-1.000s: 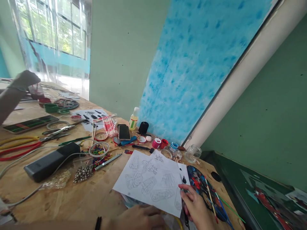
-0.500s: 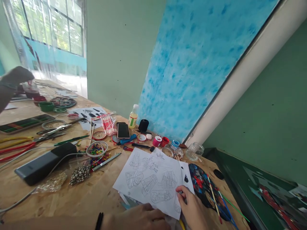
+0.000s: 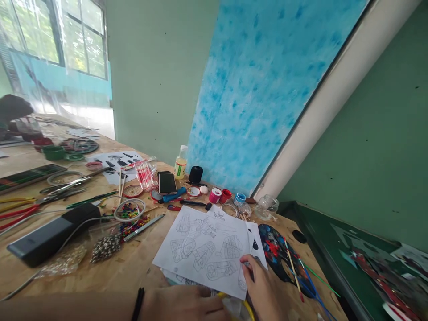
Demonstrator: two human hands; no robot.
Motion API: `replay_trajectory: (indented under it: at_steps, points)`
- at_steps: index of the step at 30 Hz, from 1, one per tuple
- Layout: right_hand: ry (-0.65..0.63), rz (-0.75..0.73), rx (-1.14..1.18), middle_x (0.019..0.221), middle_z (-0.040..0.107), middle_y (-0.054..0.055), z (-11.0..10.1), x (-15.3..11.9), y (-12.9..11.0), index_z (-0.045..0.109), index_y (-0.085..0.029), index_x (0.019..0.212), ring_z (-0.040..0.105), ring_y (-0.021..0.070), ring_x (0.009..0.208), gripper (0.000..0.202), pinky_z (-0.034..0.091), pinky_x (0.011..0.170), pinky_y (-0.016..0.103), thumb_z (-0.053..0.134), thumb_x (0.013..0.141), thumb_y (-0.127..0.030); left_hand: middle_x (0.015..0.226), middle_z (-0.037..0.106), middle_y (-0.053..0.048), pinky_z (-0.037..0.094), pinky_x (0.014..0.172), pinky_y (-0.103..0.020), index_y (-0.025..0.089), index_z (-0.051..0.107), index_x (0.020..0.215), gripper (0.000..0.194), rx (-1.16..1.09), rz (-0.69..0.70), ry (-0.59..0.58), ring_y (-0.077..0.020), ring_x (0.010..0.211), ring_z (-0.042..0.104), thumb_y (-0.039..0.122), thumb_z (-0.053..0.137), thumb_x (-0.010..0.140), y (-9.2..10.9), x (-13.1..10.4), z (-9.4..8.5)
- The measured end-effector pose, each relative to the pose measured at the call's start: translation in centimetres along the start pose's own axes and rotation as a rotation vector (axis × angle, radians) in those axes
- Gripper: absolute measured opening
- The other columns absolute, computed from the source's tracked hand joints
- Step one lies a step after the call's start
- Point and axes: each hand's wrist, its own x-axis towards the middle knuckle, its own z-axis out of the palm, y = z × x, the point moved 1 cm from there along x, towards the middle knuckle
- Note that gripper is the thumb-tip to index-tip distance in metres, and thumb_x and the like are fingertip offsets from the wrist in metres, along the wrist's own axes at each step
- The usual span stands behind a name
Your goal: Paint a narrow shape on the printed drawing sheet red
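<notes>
A white paper sheet with pencil drawings (image 3: 197, 232) lies on the table in front of me, over other sheets. My right hand (image 3: 262, 287) is at the sheet's right edge, its thumb and fingers curled together on the paper there. Low in the view, my left hand (image 3: 183, 303) reaches across below the sheet, a black band on its wrist. Its fingers stretch rightward, slightly blurred and partly cut off by the frame. Beside them shows a curved yellow object (image 3: 248, 307) with something translucent by it; I cannot make out its kind.
A paint-smeared black palette (image 3: 272, 252) with brushes lies to the right. Paint jars (image 3: 225, 195), a phone (image 3: 167, 183) and a glass jar (image 3: 266, 207) stand behind. Beads (image 3: 106, 247), a dark box (image 3: 50, 234) and pliers (image 3: 20, 214) lie left. Another person's hand (image 3: 15, 109) is far left.
The view has shifted slightly, so most things sit further left. My left hand has moved left in view, and more of the yellow object shows. My right hand remains at the sheet's edge.
</notes>
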Motion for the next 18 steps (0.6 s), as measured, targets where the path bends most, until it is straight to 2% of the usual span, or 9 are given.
replay_trajectory:
  at_steps: [3, 5, 7, 10, 12, 13, 15, 17, 18]
  points:
    - [-0.001, -0.023, 0.016, 0.116, 0.088, 0.004, 0.2, -0.1, 0.1, 0.083, -0.032, 0.115, 0.084, 0.0256, 0.103, 0.040, 0.056, 0.078, 0.030, 0.044, 0.106, -0.033, 0.112, 0.079, 0.001, 0.057, 0.071, -0.033, 0.021, 0.065, 0.121, 0.030, -0.004, -0.015, -0.014, -0.0184, 0.084, 0.075, 0.023, 0.087, 0.100, -0.1, 0.2, -0.1]
    - [0.002, -0.041, 0.036, 0.121, 0.087, 0.005, 0.1, 0.0, 0.2, 0.083, -0.031, 0.115, 0.084, 0.0246, 0.108, 0.041, 0.057, 0.084, 0.030, 0.043, 0.106, -0.033, 0.109, 0.079, 0.002, 0.053, 0.065, -0.035, 0.022, 0.065, 0.119, 0.030, 0.002, -0.062, -0.009, -0.0185, 0.081, 0.074, 0.020, 0.088, 0.099, 0.0, 0.0, -0.5]
    - [0.003, -0.046, 0.051, 0.124, 0.087, 0.006, -0.1, 0.1, 0.5, 0.083, -0.030, 0.115, 0.083, 0.0249, 0.110, 0.042, 0.058, 0.088, 0.030, 0.042, 0.105, -0.033, 0.107, 0.079, 0.002, 0.052, 0.064, -0.035, 0.023, 0.064, 0.117, 0.028, -0.007, -0.086, -0.003, -0.0181, 0.081, 0.074, 0.016, 0.085, 0.100, 0.2, -0.4, -1.0]
    - [0.001, -0.035, 0.063, 0.123, 0.087, 0.008, -0.9, -0.1, 1.2, 0.084, -0.028, 0.119, 0.083, 0.0268, 0.113, 0.045, 0.059, 0.091, 0.032, 0.043, 0.102, -0.033, 0.103, 0.079, 0.004, 0.051, 0.066, -0.034, 0.025, 0.063, 0.113, 0.021, -0.058, -0.072, 0.005, -0.0160, 0.079, 0.071, 0.023, 0.083, 0.105, 0.5, -1.1, -2.1]
    - [-0.001, -0.023, 0.066, 0.122, 0.087, 0.009, -1.6, -0.4, 1.9, 0.084, -0.027, 0.121, 0.083, 0.0280, 0.113, 0.047, 0.059, 0.090, 0.033, 0.042, 0.101, -0.033, 0.108, 0.080, 0.003, 0.050, 0.068, -0.035, 0.025, 0.061, 0.109, 0.019, -0.081, -0.096, 0.031, -0.0173, 0.085, 0.071, 0.026, 0.080, 0.108, 0.5, -1.6, -3.2]
    - [0.000, -0.016, 0.065, 0.121, 0.087, 0.010, -2.0, -0.5, 2.3, 0.084, -0.027, 0.121, 0.083, 0.0287, 0.112, 0.047, 0.059, 0.089, 0.034, 0.042, 0.101, -0.034, 0.117, 0.080, 0.000, 0.051, 0.072, -0.035, 0.025, 0.060, 0.107, 0.018, -0.093, -0.127, 0.048, -0.0191, 0.093, 0.072, 0.025, 0.078, 0.109, 0.5, -1.7, -4.0]
    - [-0.005, -0.009, 0.065, 0.115, 0.088, 0.008, -2.6, -0.8, 3.1, 0.085, -0.029, 0.117, 0.083, 0.0289, 0.106, 0.044, 0.058, 0.087, 0.034, 0.045, 0.098, -0.034, 0.125, 0.079, -0.002, 0.054, 0.078, -0.031, 0.025, 0.058, 0.108, 0.014, -0.146, -0.182, 0.086, -0.0197, 0.101, 0.072, 0.026, 0.072, 0.112, 0.2, -1.9, -5.8]
    - [-0.066, -0.012, 0.069, 0.111, 0.087, 0.005, -2.9, -1.0, 4.0, 0.085, -0.031, 0.113, 0.083, 0.0264, 0.100, 0.039, 0.057, 0.086, 0.032, 0.050, 0.096, -0.035, 0.123, 0.079, -0.002, 0.057, 0.086, -0.026, 0.026, 0.058, 0.115, 0.004, -0.202, -0.248, 0.120, -0.0181, 0.105, 0.073, 0.023, 0.058, 0.115, -0.3, -2.1, -7.8]
    - [-0.109, -0.017, 0.068, 0.111, 0.087, 0.003, -3.0, -1.1, 4.3, 0.084, -0.032, 0.113, 0.082, 0.0248, 0.098, 0.036, 0.056, 0.086, 0.030, 0.051, 0.097, -0.036, 0.120, 0.078, -0.003, 0.058, 0.086, -0.025, 0.027, 0.060, 0.121, 0.007, -0.216, -0.301, 0.134, -0.0179, 0.103, 0.074, 0.025, 0.054, 0.116, -0.7, -2.2, -8.7]
